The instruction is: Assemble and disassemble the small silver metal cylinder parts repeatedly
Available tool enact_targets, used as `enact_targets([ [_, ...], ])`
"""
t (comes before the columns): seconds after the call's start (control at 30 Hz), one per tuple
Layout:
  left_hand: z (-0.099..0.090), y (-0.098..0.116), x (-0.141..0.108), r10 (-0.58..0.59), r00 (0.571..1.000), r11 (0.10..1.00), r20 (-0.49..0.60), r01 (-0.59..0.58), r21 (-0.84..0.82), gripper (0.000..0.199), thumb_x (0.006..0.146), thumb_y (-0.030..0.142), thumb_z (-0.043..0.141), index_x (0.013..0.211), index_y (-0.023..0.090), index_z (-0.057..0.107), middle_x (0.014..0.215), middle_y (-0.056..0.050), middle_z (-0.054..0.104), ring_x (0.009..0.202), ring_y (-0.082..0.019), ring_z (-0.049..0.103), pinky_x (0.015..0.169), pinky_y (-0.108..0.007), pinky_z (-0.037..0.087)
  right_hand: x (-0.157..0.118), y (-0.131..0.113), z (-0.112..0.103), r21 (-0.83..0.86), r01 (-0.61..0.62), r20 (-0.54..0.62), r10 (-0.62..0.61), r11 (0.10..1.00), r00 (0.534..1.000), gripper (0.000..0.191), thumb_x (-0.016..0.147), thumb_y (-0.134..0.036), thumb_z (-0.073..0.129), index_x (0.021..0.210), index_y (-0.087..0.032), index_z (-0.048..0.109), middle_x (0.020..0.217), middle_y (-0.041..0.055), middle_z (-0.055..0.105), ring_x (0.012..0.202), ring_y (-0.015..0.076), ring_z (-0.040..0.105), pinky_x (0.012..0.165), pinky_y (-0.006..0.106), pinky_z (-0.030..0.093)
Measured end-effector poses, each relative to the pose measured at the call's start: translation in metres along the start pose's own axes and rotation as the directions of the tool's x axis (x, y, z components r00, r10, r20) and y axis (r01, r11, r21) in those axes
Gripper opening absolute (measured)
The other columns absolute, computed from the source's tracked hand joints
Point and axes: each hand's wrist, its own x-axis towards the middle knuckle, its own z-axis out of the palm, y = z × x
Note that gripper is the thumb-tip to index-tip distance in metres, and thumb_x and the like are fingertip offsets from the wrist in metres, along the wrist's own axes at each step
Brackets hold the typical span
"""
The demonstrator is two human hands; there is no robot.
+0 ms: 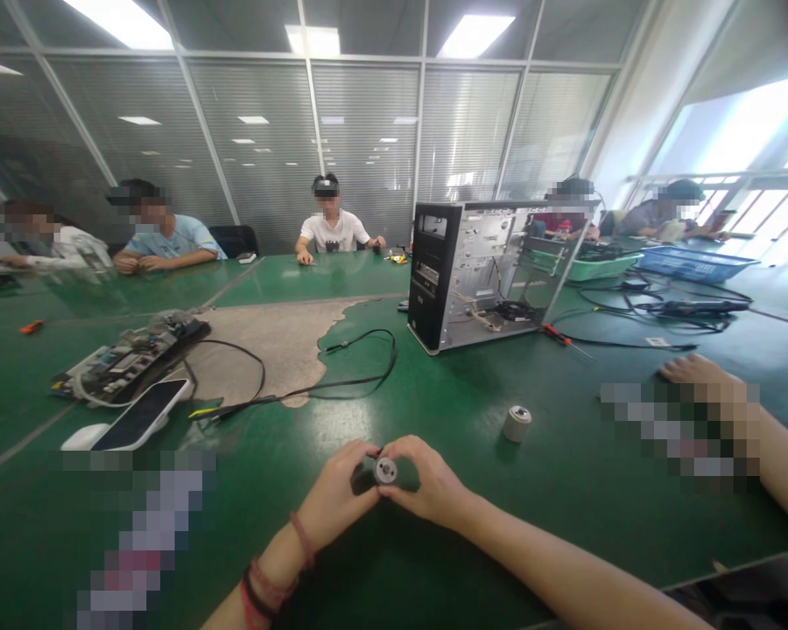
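Observation:
A small round motor [385,471] is held up between both hands, its metal end face with a central shaft and small holes turned toward me. My left hand [334,490] closes on its left side with thumb and fingertips, and bracelets circle that wrist. On the other side, the thumb and forefinger of my right hand [430,479] pinch the same motor. To the right, a short pale metal cylinder [517,426] with a small stub on top stands upright on the green table [446,394].
An opened computer case [430,289] stands beyond the hands. A circuit board assembly [131,354], a phone [145,413] and black cables [263,402] lie left. A screwdriver [555,332], baskets [696,262] and another person's arm [709,381] are right. Several people sit around the table.

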Motion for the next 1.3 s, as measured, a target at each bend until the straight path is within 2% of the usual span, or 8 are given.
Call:
enact_targets([
  [0.3,-0.001,-0.001,-0.002,0.079,0.997,0.996,-0.026,-0.08,-0.044,0.025,0.077,0.022,0.063,0.101,0.017,0.058,0.1,-0.007,0.063,0.094,-0.02,0.058,0.086,-0.031,0.045,0.004,-0.008,-0.005,0.009,0.053,0.011,-0.053,0.999,0.999,0.037,0.077,-0.025,0.065,0.107,-0.022,0.045,0.097,0.0073,0.06,0.091,0.0196,0.057,0.08,0.036,0.049],
  [0.57,-0.005,-0.004,-0.002,0.095,0.994,0.995,-0.046,-0.095,-0.012,0.026,0.078,0.015,0.06,0.104,0.019,0.058,0.103,-0.005,0.063,0.097,-0.019,0.058,0.088,-0.03,0.045,0.002,-0.004,-0.005,-0.004,0.038,0.021,-0.038,0.999,0.999,0.051,0.076,-0.023,0.066,0.12,-0.022,0.04,0.112,0.0105,0.053,0.106,0.0216,0.052,0.09,0.038,0.047],
  [0.97,-0.003,-0.004,-0.002,0.034,0.998,0.999,-0.056,-0.036,-0.029,0.027,0.074,0.016,0.063,0.101,0.018,0.059,0.101,-0.005,0.064,0.093,-0.019,0.06,0.086,-0.031,0.046,0.002,-0.007,-0.01,-0.08,0.111,0.083,-0.104,0.991,0.991,0.037,0.084,-0.018,0.054,0.119,-0.023,0.044,0.115,0.0102,0.053,0.106,0.0195,0.052,0.089,0.037,0.047],
  [1.3,-0.007,0.007,-0.001,-0.044,0.999,0.992,-0.02,0.041,-0.123,0.018,0.074,0.02,0.064,0.092,0.017,0.063,0.089,-0.003,0.066,0.084,-0.019,0.06,0.078,-0.027,0.045,0.003,-0.007,-0.011,0.015,0.017,0.083,-0.019,1.0,0.996,0.036,0.084,-0.021,0.053,0.12,-0.023,0.045,0.112,0.01,0.054,0.103,0.0203,0.053,0.088,0.037,0.046],
])
